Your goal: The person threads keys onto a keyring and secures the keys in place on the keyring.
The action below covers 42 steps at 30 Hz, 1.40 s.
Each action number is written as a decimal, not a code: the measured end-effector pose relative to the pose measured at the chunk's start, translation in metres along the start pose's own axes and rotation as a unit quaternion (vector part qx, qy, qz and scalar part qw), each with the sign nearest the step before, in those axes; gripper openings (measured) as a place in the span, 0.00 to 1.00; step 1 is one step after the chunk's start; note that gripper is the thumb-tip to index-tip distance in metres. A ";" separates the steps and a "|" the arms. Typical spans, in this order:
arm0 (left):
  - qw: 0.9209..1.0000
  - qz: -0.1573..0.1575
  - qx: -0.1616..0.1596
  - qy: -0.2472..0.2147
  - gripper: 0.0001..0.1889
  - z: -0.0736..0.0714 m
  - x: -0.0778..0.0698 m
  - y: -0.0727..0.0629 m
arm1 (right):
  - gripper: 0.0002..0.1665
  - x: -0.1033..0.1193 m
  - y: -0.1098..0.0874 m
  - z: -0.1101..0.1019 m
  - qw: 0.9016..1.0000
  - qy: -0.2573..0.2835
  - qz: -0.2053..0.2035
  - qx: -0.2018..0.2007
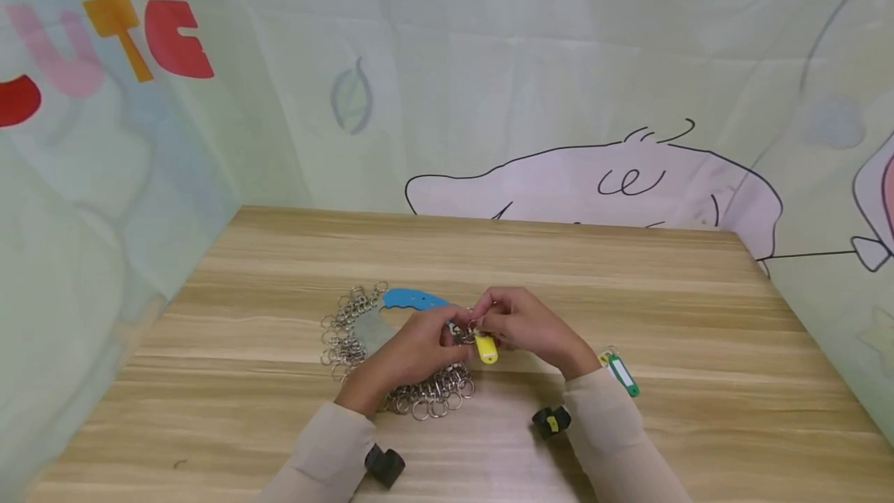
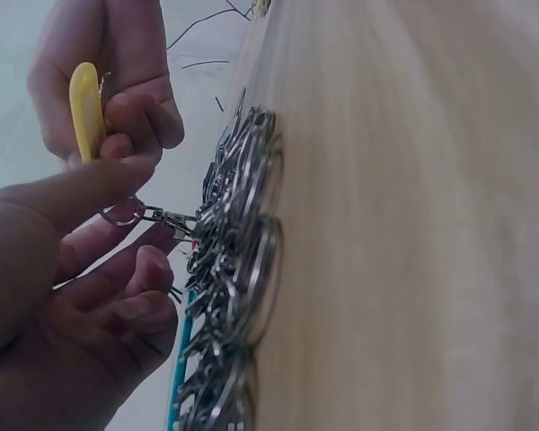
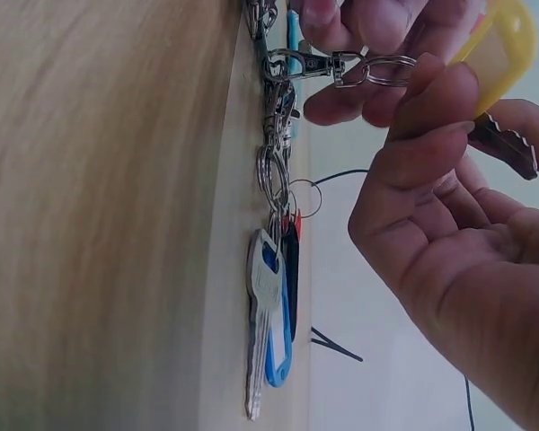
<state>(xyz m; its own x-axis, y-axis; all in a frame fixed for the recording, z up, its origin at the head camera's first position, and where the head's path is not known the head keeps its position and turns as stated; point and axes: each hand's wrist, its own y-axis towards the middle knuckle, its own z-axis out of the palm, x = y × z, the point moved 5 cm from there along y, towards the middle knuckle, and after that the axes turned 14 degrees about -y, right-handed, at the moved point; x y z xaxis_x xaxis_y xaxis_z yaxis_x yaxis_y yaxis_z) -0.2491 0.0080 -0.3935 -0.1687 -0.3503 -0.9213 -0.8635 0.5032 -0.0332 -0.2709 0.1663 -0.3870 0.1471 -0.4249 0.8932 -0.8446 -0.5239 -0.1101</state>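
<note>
A plate with a blue edge (image 1: 415, 299) lies on the table, fringed with metal swivel clasps and split rings (image 1: 438, 398). My left hand (image 1: 412, 352) is over its right side, thumb and fingers around a split ring (image 3: 391, 70) that hangs from a swivel clasp (image 3: 313, 65). Facing it, my right hand (image 1: 527, 324) pinches a yellow key tag (image 1: 486, 348) right at that ring. From the tag's side juts a notched key (image 3: 506, 145), partly hidden by fingers. Fingers cover where tag and ring meet.
A green key tag (image 1: 623, 376) lies on the table beside my right forearm. In the right wrist view a silver key (image 3: 264, 310) and a blue key tag (image 3: 278, 346) hang near the clasps. Printed cloth walls (image 1: 489, 99) border the wooden table (image 1: 698, 309).
</note>
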 end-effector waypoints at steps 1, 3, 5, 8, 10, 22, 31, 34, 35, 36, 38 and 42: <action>1.000 0.002 -0.002 0.002 0.17 0.000 0.000 0.000 | 0.07 0.000 0.000 0.000 1.000 0.001 0.001 0.001; 1.000 0.005 -0.003 0.008 0.13 0.000 -0.001 0.000 | 0.07 0.000 0.000 0.000 1.000 0.001 0.000 0.004; 1.000 0.006 0.003 0.013 0.10 0.000 -0.001 0.000 | 0.07 0.000 0.000 0.000 1.000 -0.004 -0.004 0.007; 1.000 0.008 0.015 0.018 0.09 0.000 -0.001 0.000 | 0.07 -0.001 0.000 -0.001 1.000 -0.020 -0.014 0.011; 1.000 0.009 0.021 0.021 0.10 0.000 -0.001 -0.001 | 0.07 -0.001 0.000 -0.001 0.999 -0.031 -0.025 0.013; 0.999 0.018 0.038 0.010 0.09 -0.003 -0.001 -0.004 | 0.08 0.010 -0.003 -0.003 0.989 -0.101 -0.108 0.008; 0.999 0.020 0.030 0.009 0.08 -0.003 0.000 -0.003 | 0.11 0.015 -0.007 -0.003 0.978 -0.144 -0.152 0.016; 0.999 0.023 0.034 0.010 0.10 -0.002 0.000 -0.003 | 0.12 0.015 -0.008 -0.002 0.977 -0.141 -0.158 0.025; 0.999 0.022 0.034 0.010 0.10 -0.002 0.000 -0.003 | 0.12 0.015 -0.008 -0.001 0.977 -0.140 -0.160 0.029; 0.999 0.024 0.035 0.012 0.10 -0.002 0.000 -0.002 | 0.12 0.015 -0.009 -0.001 0.977 -0.140 -0.161 0.031; 0.999 0.024 0.037 0.014 0.11 -0.002 0.001 -0.002 | 0.12 0.015 -0.009 -0.001 0.977 -0.139 -0.157 0.032; 0.999 0.017 0.038 0.015 0.11 -0.002 0.002 -0.002 | 0.10 0.013 -0.007 -0.001 0.983 -0.123 -0.128 0.033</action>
<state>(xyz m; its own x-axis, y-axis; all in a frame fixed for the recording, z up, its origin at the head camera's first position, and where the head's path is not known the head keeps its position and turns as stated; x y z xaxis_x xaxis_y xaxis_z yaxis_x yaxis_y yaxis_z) -0.2489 0.0046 -0.3945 -0.2137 -0.3551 -0.9101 -0.8190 0.5729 -0.0312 -0.2637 0.1658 -0.3742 0.4781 -0.4347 0.7632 -0.7294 -0.6806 0.0693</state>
